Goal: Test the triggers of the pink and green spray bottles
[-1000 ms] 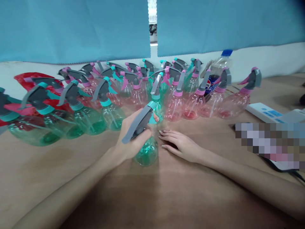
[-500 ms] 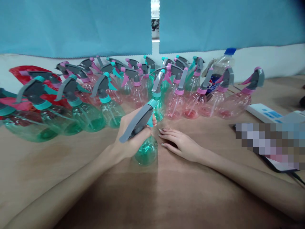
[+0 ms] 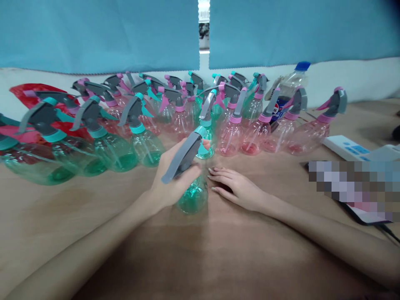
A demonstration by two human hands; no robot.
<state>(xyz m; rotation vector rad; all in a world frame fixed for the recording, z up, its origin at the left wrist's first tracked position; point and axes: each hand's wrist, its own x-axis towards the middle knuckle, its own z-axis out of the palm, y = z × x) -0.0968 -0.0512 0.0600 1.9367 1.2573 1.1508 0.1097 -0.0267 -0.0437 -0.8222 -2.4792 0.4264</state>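
A wood-toned counter [image 3: 156, 271] spreads before a blue cloth [image 3: 100, 33], bearing crowded rows of see-through spray bottles: green ones [image 3: 115, 154] with teal collars at front left, pink ones [image 3: 256, 139] with pink collars to the right. A red plastic bag [image 3: 23, 92] shows among the bottles at far left; a blue-capped Pepsi bottle [image 3: 296, 83] stands behind the pink group.

At center, in front of the rows, is the held green trigger spray bottle [image 3: 192, 199], its clear plastic rounded and glossy, deepening to emerald where light gleams in the lower body. It looks nearly upright; whether its base touches the counter is hard to tell.

The person's left hand [image 3: 168, 183] grips it high, fingers curled around the neck and thumb laid across the near side, hiding the collar. The right hand [image 3: 242, 189] rests palm down just beside it, holding nothing, its fingers lightly spread and their tips near the bottle.

Over the grip slants a two-tone gray spray head [image 3: 183, 160], its long back sweeping down toward the wrist, topped at the front by a small teal nozzle [image 3: 200, 131].
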